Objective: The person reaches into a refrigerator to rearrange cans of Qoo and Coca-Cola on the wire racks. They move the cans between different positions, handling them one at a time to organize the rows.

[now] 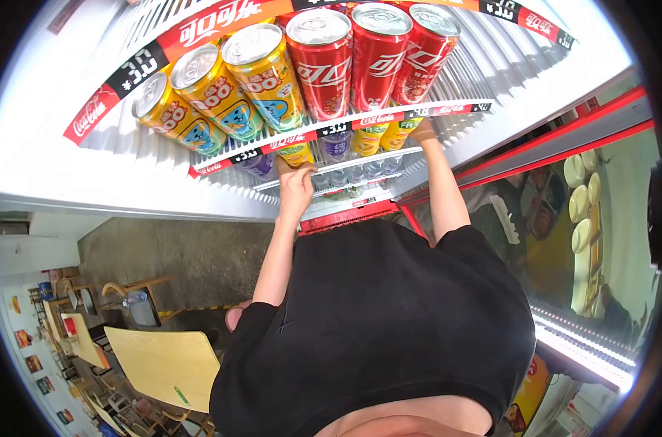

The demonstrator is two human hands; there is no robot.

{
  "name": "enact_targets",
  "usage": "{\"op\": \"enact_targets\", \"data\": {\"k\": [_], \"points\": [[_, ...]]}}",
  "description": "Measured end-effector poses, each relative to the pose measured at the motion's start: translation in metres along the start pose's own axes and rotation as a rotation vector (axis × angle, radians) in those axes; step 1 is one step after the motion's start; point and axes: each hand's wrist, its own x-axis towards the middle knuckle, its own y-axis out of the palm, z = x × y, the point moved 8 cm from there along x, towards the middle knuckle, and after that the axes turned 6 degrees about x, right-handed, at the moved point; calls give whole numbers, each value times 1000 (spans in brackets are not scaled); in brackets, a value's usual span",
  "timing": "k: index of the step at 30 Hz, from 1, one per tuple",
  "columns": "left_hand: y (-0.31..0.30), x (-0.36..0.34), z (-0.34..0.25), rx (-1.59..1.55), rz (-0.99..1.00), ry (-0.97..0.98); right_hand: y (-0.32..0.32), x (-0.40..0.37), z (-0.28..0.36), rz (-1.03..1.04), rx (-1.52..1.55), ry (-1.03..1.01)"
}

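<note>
Inside a lit drinks cooler, my left hand (pixel 295 186) is raised to a lower shelf. Its fingers are curled around the bottom of a yellow can (pixel 296 154), whose top is hidden behind the price strip above. My right hand (pixel 422 132) reaches into the same shelf at its right end, beside another yellow can (pixel 399 135). The fingers of that hand are mostly hidden by the strip and the can, so their grip does not show. Between the hands stand a purple-labelled drink (pixel 337 146) and one more yellow can (pixel 368 140).
Above my hands, yellow cans (pixel 265 76) and red cola cans (pixel 320 65) line the upper shelf behind a price strip (pixel 331 130). Clear bottles (pixel 356 175) stand lower down. The red-edged glass door (pixel 593 218) is at the right; a yellow table (pixel 163 364) stands lower left.
</note>
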Motion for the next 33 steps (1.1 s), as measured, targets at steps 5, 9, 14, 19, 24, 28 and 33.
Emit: {"op": "enact_targets", "data": {"k": [5,9,14,19,24,28,33], "points": [[7,-3,9,-45,45,-68,-29,-21,34,-197,-224,7],[0,0,-2,1,12,8,-59,-42,86,-405,-150,-80],[4,0,0,56,1,79,-68,-72,82,-485,-40,136],[4,0,0,-17,-5,48,-70,-90,95,-486,-20,181],[1,2,-3,-69,81,-102,-67,-96,95,-531,-20,264],[-6,-3,-14,44,-67,23,-62,-99,90,-550,54,253],[-2,-5,-19,149,-85,31,-61,-100,84,-548,47,220]]}}
